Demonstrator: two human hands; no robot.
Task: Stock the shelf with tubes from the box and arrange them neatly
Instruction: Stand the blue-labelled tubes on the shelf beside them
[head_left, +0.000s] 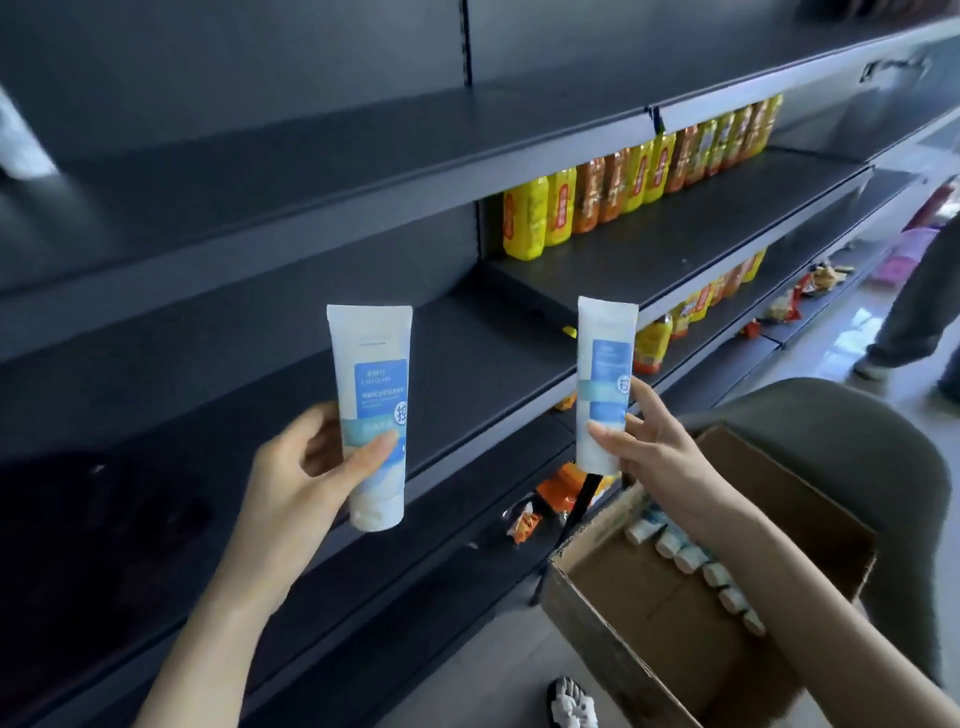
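The left hand (306, 462), at about seven o'clock in the head view, wraps thumb and fingers around the lower half of a smooth white plastic tube (371, 410) with a blue label. This left tube stands nearly upright, its long axis vertical, the flat crimped end at twelve o'clock and the round cap at six. The right hand (644, 441), at about four o'clock, pinches a second tube (602, 384) of the same make between thumb and fingertips near its cap end; this right tube is also upright, crimp up, tilted slightly to one o'clock.

Both tubes are held in the air in front of a dark, matte metal shelf (467, 364) with a flat board and a straight front lip. At five o'clock an open brown cardboard box (623, 613) with rough, worn edges rests on a rounded grey seat; a row of more tubes (696, 561) lies along its right wall, white caps showing. At one o'clock glossy yellow and orange bottles (623, 182) line a higher board, well apart from the hands.
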